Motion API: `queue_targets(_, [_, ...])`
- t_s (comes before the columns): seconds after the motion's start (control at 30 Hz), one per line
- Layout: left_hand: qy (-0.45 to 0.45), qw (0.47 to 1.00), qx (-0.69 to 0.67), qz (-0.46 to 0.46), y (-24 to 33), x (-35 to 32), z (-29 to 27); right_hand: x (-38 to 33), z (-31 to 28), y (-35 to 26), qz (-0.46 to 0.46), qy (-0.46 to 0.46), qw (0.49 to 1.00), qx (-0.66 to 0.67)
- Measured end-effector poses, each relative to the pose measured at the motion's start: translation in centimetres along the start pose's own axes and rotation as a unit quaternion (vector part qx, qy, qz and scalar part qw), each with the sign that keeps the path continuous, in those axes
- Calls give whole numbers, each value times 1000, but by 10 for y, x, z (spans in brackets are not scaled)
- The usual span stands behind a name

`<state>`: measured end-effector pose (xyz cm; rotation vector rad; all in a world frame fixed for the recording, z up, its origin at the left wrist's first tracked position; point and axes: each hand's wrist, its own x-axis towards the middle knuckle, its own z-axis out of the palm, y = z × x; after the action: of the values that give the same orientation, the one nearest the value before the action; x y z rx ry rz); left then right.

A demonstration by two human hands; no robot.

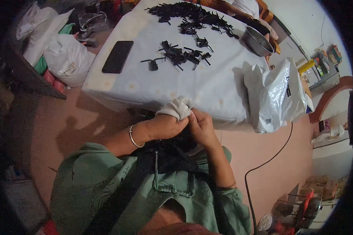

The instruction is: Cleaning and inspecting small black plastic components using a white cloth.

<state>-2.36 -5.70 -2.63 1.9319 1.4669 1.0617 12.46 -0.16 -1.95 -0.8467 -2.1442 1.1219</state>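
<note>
Both my hands meet at the near edge of the table, over my lap. My left hand (162, 127) is closed around a bunched white cloth (177, 107), which covers its fingers. Right beside it, my right hand (202, 127) is closed with thumb and fingers pressed together at the cloth's edge; whatever it pinches is hidden. Beyond them on the table (145, 88) lies a small cluster of black plastic parts (178, 55) with thin prongs. A bigger heap of the same black parts (196, 17) spreads along the far side.
A black phone (118, 57) lies at the table's left. To the right stand a metal bowl (259, 41) and a white plastic bag (276, 98). Full white sacks (68, 58) sit at the far left. A black cable (264, 162) runs across the floor. Another person's arm (235, 9) shows beyond the table.
</note>
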Motion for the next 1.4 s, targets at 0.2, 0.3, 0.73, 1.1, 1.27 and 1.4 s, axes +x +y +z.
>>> queue_targets(0.2, [-89,990,67,88,10,9,-28,-4,-19,13,82,-93,986,115])
queue_targets(0.3, [-33,983,157,93,-4,22,-48,-7,-36,20,71,18,994,77])
queue_targets(0.73, [50,930,363,-4,-94,82,-104,2,-10,18,27,-2,998,-58])
queue_targets(1.1, [49,996,-34,-59,7,30,-44,8,6,-15,-263,104,945,-164])
queue_targets(1.27, [137,981,-139,1,-4,24,-19,1,4,-19,-252,96,951,-155])
queue_targets(1.4, [83,973,-212,-45,0,21,-19,-4,-1,-29,-207,82,967,-120])
